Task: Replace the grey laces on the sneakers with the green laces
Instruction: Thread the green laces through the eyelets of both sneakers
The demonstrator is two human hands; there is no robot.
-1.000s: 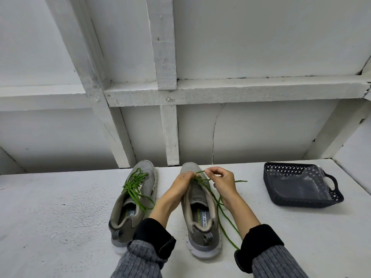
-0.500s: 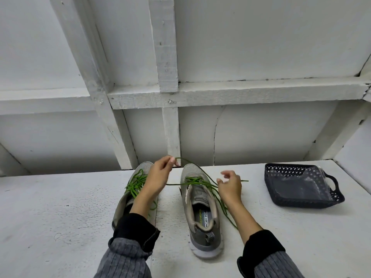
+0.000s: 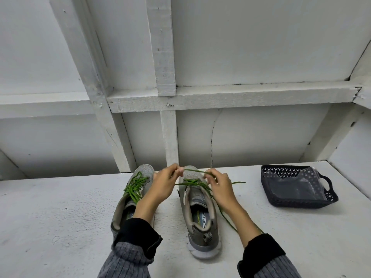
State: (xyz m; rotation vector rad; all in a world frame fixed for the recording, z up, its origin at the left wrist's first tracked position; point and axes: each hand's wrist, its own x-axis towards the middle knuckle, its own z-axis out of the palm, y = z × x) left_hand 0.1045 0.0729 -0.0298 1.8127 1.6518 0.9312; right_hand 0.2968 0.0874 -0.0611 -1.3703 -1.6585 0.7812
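Note:
Two grey sneakers stand side by side on the white surface, toes away from me. The left sneaker (image 3: 128, 205) carries a bunched green lace (image 3: 135, 185) over its tongue. The right sneaker (image 3: 200, 219) has a green lace (image 3: 192, 182) threaded near its toe, with a loose end trailing down its right side. My left hand (image 3: 162, 185) pinches one strand of that lace above the toe. My right hand (image 3: 218, 187) pinches the same strand a little to the right, its fingers curled round it.
A dark perforated basket (image 3: 269, 189) with a clear plastic bag inside sits at the right on the white surface (image 3: 50, 227). White wall framing rises directly behind the sneakers.
My left hand has come back from over the left sneaker toward the right sneaker's toe. My right hand has lifted and taken hold of the strand stretched between both hands.

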